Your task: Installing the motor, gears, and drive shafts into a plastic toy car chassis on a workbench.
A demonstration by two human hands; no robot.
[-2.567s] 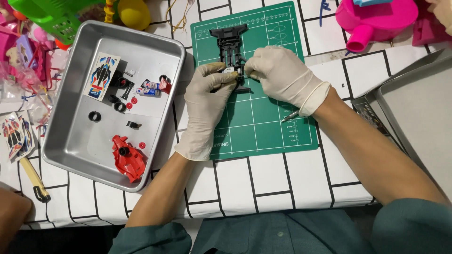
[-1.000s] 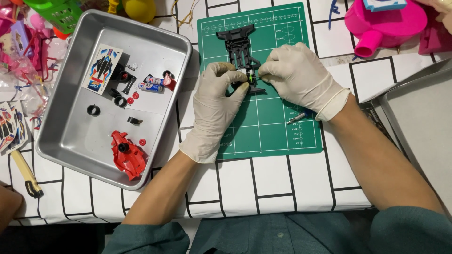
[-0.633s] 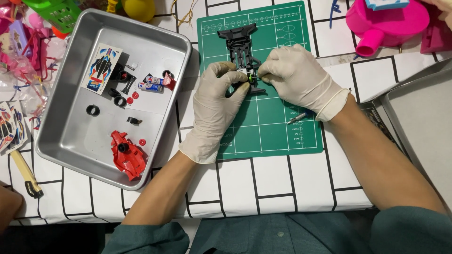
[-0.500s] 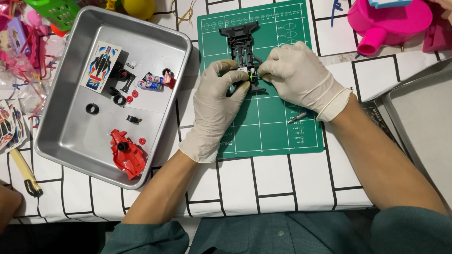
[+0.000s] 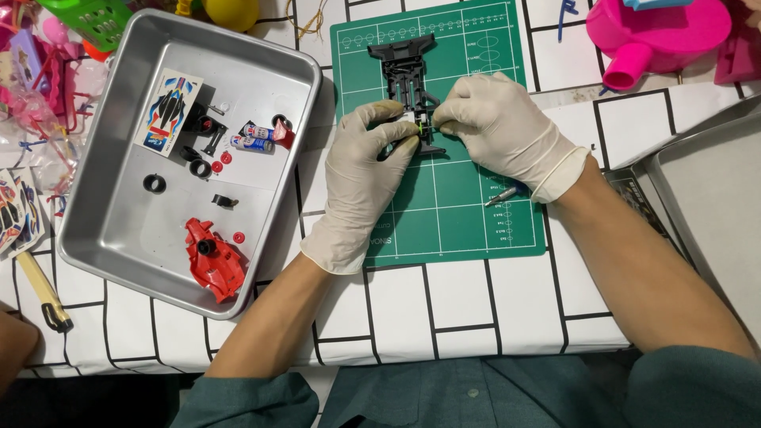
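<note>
to the left of the left hand point(image 5: 361, 186), a large metal tray point(image 5: 103, 238) on the checked white tablecloth point(image 5: 460, 317). under both hands, a green cutting mat point(image 5: 460, 214). up and to the right of the right hand point(image 5: 499, 127), a pink plastic toy point(image 5: 658, 36); further right, the corner of a second metal tray point(image 5: 713, 198).

both hands gloved in white, meeting over the upper middle of the mat. left hand curled, thumb and fingers pinched closed on the near end of a black toy car chassis point(image 5: 408, 71). right hand likewise closed, fingertips pressed to the same end from the other side, a small green part point(image 5: 421, 129) just showing between the two hands. chassis lying flat on the mat, stretching away from the fingertips towards the far edge.

inside the tray, left of the left hand: a red car body shell point(image 5: 212, 257) near the front wall, a sticker sheet point(image 5: 168, 111) towards the back, two small batteries point(image 5: 252, 143) closest to the left hand, black tyres point(image 5: 154, 184) and small red bits scattered between.

just below the right wrist, a small screwdriver bit point(image 5: 499, 196) on the mat. far left of the left hand, at the table edge, a yellow-handled tool point(image 5: 40, 289).
</note>
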